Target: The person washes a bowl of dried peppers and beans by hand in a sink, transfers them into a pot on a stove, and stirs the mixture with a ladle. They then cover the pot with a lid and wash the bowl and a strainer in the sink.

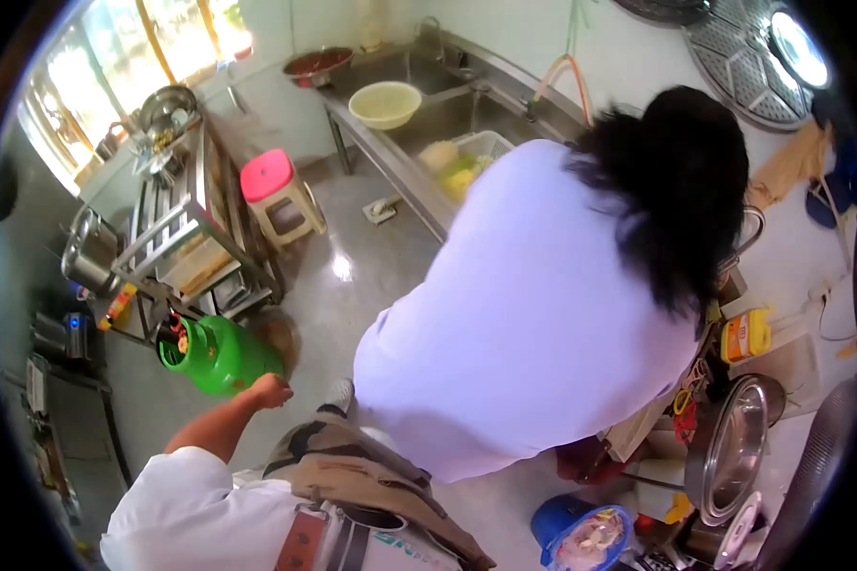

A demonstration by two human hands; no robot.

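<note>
Kitchen floor (352, 276), grey and glossy, is seen from above, with a long stainless-steel sink table (390, 162) along the far wall.

1. Left hand (271, 390): reached out on a bare forearm from a white sleeve, low over the floor. The fingers (280, 386) are curled into a loose fist; nothing is seen held in them, though the inside of the fist is hidden.
2. Green metal gas cylinder (224, 354): set on the floor just beside the left hand, at its upper left. Whether the two touch cannot be told.
3. Right hand: not shown.
4. Second person in a pale white shirt (533, 314): bent over the sink table, back to the camera, hands hidden.
5. Pale yellow round bowl (385, 103): placed in the sink basin.
6. White plastic basket (484, 145): set on the sink table, partly hidden by the second person.
7. Pink-topped plastic stool (281, 195): stood on the floor near the sink table.
8. Steel frame rack (186, 238): positioned behind the gas cylinder, with a large steel pot (90, 252) at its left.
9. Blue plastic bucket (562, 523): placed at the lower right, well apart from the left hand.
</note>
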